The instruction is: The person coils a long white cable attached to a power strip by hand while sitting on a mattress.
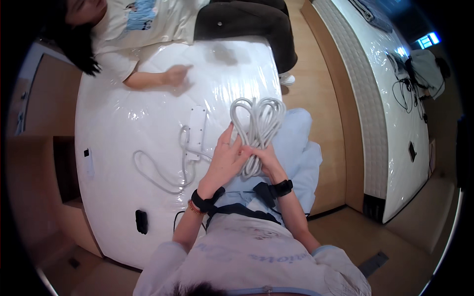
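Note:
A thick light-grey cable [257, 129] is gathered into a bundle of several loops above my lap. The loops fan out at the far end and draw together at the middle. My right hand [265, 157] is closed around this narrow middle. From the other side my left hand [228, 160] grips the same cable, its thumb meeting the right hand's and some fingers extended along the loops. Just left of my hands a white power strip [197, 127] lies on the plastic-covered mattress [118, 163]. A loose stretch of the cable curves beside it and runs toward my left hand.
Another person [163, 24] sits at the far side of the mattress, one blurred hand [177, 75] over it. A small black object [141, 222] and a white one [89, 163] lie to the left. On the right, a second wrapped mattress [395, 148] holds a phone [412, 151] and black cables [406, 91].

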### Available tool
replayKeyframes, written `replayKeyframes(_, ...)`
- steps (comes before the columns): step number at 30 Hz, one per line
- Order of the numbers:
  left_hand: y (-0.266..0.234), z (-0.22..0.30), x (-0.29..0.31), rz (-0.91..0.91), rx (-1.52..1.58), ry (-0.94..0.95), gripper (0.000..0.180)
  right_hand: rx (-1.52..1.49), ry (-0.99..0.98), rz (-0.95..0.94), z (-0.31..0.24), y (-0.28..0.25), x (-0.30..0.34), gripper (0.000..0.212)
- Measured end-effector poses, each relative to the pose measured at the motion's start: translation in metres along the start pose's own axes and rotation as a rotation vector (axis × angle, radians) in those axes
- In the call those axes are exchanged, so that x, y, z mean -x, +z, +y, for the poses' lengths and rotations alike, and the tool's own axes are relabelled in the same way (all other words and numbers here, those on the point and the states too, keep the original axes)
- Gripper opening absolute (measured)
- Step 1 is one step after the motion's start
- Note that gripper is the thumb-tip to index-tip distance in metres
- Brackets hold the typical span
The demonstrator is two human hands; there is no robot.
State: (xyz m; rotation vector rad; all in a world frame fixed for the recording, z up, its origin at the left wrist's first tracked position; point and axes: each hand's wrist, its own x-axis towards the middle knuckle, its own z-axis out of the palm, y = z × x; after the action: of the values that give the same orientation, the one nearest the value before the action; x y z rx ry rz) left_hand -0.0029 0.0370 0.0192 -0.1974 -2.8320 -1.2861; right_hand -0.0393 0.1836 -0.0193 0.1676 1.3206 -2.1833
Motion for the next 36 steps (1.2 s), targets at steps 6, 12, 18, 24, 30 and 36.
replayKeyframes(6,-0.018,-0.034,0.02,0.301,-0.063,-0.282,0.036,-0.095,-0.034,0.114,-0.009,-0.009,0.003,0.032)
replayKeyframes(12,-0.037,-0.08,0.062,0.464,-0.421,-0.57,0.021,-0.091,-0.113,0.044,-0.011,-0.016,0.001,0.031)
replayKeyframes(18,-0.051,-0.101,0.055,0.218,0.351,-0.862,0.031,-0.039,-0.088,-0.034,-0.014,-0.01,0.004,0.034)
replayKeyframes(24,-0.048,-0.08,0.038,0.082,0.682,-0.817,0.029,-0.045,-0.069,-0.092,-0.008,-0.008,0.007,0.036)
replayKeyframes(30,-0.035,-0.048,0.024,0.063,0.846,-0.578,0.019,0.11,-0.012,-0.059,-0.005,0.007,0.005,0.035)
replayKeyframes(36,-0.01,-0.043,0.018,0.058,0.817,-0.441,0.017,0.26,-0.146,-0.042,0.002,0.017,-0.006,0.043)
